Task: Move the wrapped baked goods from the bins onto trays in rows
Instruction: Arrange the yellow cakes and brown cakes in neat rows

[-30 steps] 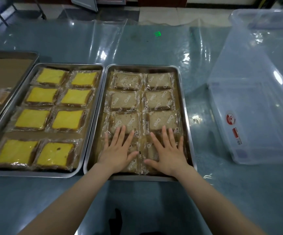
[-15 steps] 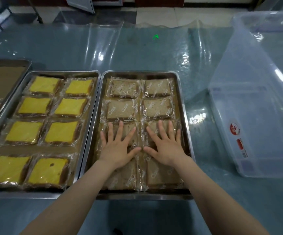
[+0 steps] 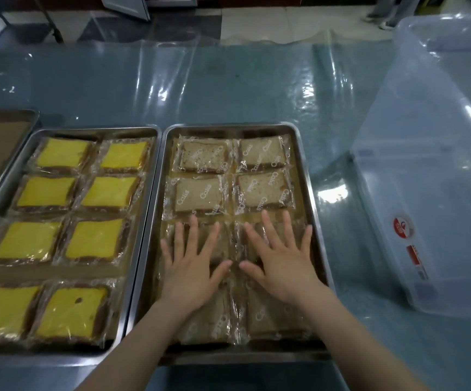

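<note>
A steel tray (image 3: pixel 312 193) in the middle holds several wrapped brown bread slices (image 3: pixel 200 194) in two columns. My left hand (image 3: pixel 192 266) lies flat with fingers spread on the third-row slice of the left column. My right hand (image 3: pixel 282 262) lies flat the same way on the third-row slice of the right column. Both hands press down and grip nothing. To the left, a second steel tray (image 3: pixel 144 221) holds several wrapped yellow cake slices (image 3: pixel 96 239) in two columns.
A clear plastic bin (image 3: pixel 426 179) with a red label stands at the right, nothing visible inside. A third tray (image 3: pixel 11 119) lined with brown paper shows at the far left edge. Clear plastic sheeting covers the blue-green table (image 3: pixel 228 86). Floor lies beyond the far edge.
Both hands have slid forward from the nearest row of brown slices onto the third row, still flat. The view has tilted, so the trays sit lower in the frame.
</note>
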